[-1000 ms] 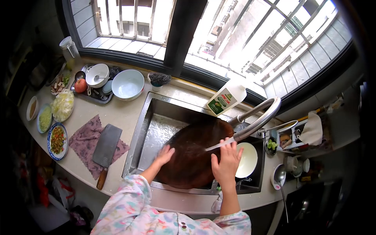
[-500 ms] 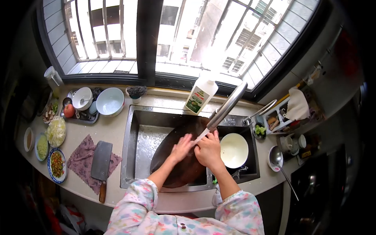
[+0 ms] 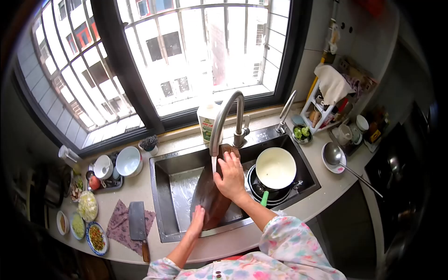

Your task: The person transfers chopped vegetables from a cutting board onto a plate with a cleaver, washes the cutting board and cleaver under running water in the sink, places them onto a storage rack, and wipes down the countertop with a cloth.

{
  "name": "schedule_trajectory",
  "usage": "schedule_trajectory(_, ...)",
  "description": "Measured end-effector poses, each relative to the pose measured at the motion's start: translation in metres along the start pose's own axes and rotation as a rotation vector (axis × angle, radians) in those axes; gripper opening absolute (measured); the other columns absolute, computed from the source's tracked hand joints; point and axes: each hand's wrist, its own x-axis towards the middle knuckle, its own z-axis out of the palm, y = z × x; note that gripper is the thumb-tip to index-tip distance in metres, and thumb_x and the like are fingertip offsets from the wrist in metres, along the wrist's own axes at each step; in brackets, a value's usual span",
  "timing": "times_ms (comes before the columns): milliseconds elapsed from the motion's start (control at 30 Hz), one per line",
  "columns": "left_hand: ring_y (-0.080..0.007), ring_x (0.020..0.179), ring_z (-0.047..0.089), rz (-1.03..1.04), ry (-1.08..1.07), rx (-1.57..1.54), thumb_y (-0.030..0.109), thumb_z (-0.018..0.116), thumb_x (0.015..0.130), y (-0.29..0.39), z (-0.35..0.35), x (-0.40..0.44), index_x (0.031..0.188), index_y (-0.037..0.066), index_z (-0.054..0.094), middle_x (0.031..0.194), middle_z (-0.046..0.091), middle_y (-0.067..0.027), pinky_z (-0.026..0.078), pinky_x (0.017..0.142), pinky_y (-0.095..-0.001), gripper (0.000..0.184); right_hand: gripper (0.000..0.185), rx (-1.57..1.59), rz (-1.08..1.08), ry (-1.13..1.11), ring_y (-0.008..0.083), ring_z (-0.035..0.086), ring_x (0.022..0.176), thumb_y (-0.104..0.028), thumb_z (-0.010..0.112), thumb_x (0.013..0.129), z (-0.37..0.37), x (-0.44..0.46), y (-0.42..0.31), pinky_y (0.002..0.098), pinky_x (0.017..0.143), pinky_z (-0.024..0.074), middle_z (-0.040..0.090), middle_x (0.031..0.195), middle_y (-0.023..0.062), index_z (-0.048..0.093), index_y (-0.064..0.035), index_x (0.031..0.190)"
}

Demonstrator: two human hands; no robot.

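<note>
Brown board: A dark-brown, round-looking board, apparently wooden (image 3: 210,198), is held tilted on edge in the stainless-steel sink (image 3: 179,191); it is taken as clock centre, with twelve toward the window.
Right hand: The right hand (image 3: 231,179) is placed at two o'clock, against the upper part; fingers are extended and slightly parted, thumb apart, nothing enclosed.
Left hand: The left hand (image 3: 196,220) is set at seven o'clock along the lower edge; fingers are straight and close together. Whether anything is hooked behind the edge cannot be determined.
Tap stream: Water is delivered at twelve o'clock from the brushed-metal gooseneck tap (image 3: 218,126), by the board's upper left edge.
Change noted: Half a second earlier the board was seen broader and flatter, with both hands close together; it has since been tipped up and the hands separated.
Bearing on the work: Support is judged to be shared by both hands; slipping is considered possible.
Right basin: A round cream-white bowl (image 3: 275,168) is found between two and three o'clock, more of its surroundings now exposed.
</note>
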Motion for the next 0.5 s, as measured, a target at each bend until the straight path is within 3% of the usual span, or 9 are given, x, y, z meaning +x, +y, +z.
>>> schedule_trajectory(200, -0.0283, 0.137, 0.008, 0.432, -0.052, -0.004, 0.037, 0.029, 0.096, 0.151, 0.021, -0.024, 0.140, 0.001, 0.020, 0.147, 0.016, -0.0134, 0.007, 0.110, -0.0346, 0.057, 0.037, 0.040, -0.150, -0.079, 0.0362, 0.034, 0.124, -0.023, 0.056, 0.079, -0.018, -0.013, 0.002, 0.0493, 0.101, 0.0269, 0.045, 0.127, 0.0149, 0.055, -0.0063, 0.112)
schedule_trajectory(300, -0.0251, 0.137, 0.008, 0.468, -0.225, -0.256, 0.037, 0.028, 0.096, 0.122, 0.018, 0.037, 0.140, 0.000, 0.018, 0.147, 0.016, -0.0134, 0.007, 0.110, -0.0333, 0.057, 0.037, 0.190, -0.157, -0.175, 0.0283, 0.039, 0.122, -0.028, 0.054, 0.081, -0.010, 0.008, 0.031, 0.0464, 0.100, 0.0284, 0.051, 0.124, 0.0098, 0.058, -0.0076, 0.112)
schedule_trajectory(333, -0.0226, 0.137, 0.010, 0.514, -0.189, -0.198, 0.038, 0.027, 0.096, 0.126, 0.021, 0.048, 0.139, -0.001, 0.017, 0.147, 0.016, -0.0132, 0.007, 0.110, -0.0318, 0.059, 0.039, 0.142, -0.127, -0.215, 0.0254, 0.041, 0.121, -0.031, 0.052, 0.081, -0.005, 0.021, 0.039, 0.0449, 0.100, 0.0292, 0.052, 0.124, 0.0083, 0.059, -0.0084, 0.112)
schedule_trajectory(433, -0.0219, 0.136, 0.011, 0.325, -0.233, -0.328, 0.040, 0.027, 0.096, 0.133, 0.019, 0.080, 0.139, -0.003, 0.015, 0.147, 0.015, -0.0136, 0.007, 0.110, -0.0307, 0.062, 0.037, 0.216, -0.059, -0.367, 0.0241, 0.047, 0.115, -0.031, 0.055, 0.075, 0.016, 0.053, 0.065, 0.0406, 0.099, 0.0325, 0.057, 0.117, 0.0075, 0.064, -0.0098, 0.104)
schedule_trajectory(500, -0.0210, 0.136, 0.011, 0.224, -0.180, -0.221, 0.043, 0.029, 0.095, 0.120, 0.017, 0.101, 0.140, -0.001, 0.014, 0.147, 0.015, -0.0124, 0.010, 0.109, -0.0299, 0.065, 0.037, 0.272, 0.076, -0.492, 0.0242, 0.049, 0.112, -0.031, 0.056, 0.071, 0.029, 0.070, 0.080, 0.0367, 0.096, 0.0368, 0.058, 0.115, 0.0075, 0.066, -0.0090, 0.099)
